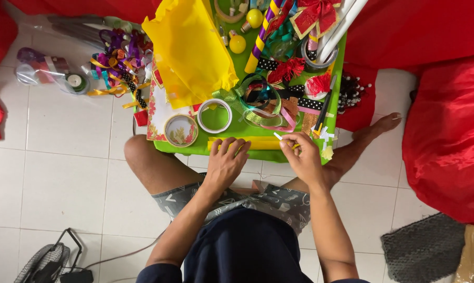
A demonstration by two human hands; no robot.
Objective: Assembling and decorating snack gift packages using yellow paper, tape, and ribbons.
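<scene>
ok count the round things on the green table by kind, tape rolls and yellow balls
Tape rolls on the green table: 2, a patterned one and a white one
Yellow balls: 2, one lower, one higher
Total: 4

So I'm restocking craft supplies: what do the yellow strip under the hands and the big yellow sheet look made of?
Yellow strip: likely matte paper, flat with crisp edges. Big yellow sheet: apparently thin crepe or nonwoven wrap, softly creased, zigzag-cut edge.

Ahead of my left hand (225,163) two tape rolls (214,116) and tangled ribbons (263,105) block the green table (279,155); bare tiles (64,173) leftward lie open.
</scene>
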